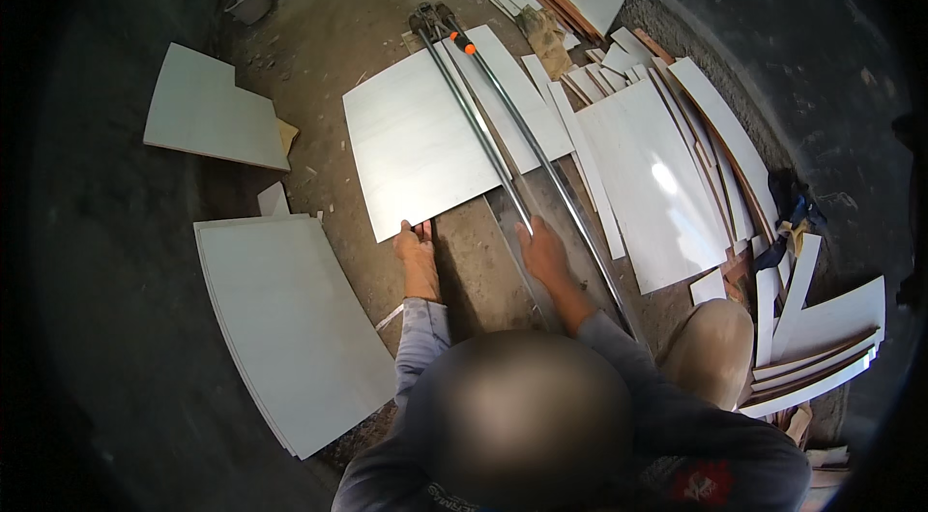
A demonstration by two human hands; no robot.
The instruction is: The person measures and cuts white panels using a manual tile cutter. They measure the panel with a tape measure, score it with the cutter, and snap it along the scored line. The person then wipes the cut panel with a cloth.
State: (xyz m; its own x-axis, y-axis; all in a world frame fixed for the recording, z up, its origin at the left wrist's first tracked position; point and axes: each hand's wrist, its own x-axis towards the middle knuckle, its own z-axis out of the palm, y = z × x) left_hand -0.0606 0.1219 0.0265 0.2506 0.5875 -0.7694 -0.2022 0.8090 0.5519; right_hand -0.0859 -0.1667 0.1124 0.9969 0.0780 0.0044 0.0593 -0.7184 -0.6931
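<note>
A long tile cutter (564, 191) with two parallel metal rails lies lengthwise ahead of me, its dark head with orange parts at the far end. Under and left of its rails is a large white tile (411, 140). A narrower white tile piece (517, 106) lies to its right, with a gap between them beneath the rails. My left hand (417, 256) pinches the near left corner of the large tile, some fingers tucked under the edge. My right hand (546, 256) is closed around the near part of the left rail; its fingertips are partly hidden.
At left are a stack of white tiles (290, 319) and a notched tile (208, 111). Tiles and cut strips (652, 183) crowd the right side along the wall, with a dark cloth (793, 207) on them. A bucket (249, 2) stands far left.
</note>
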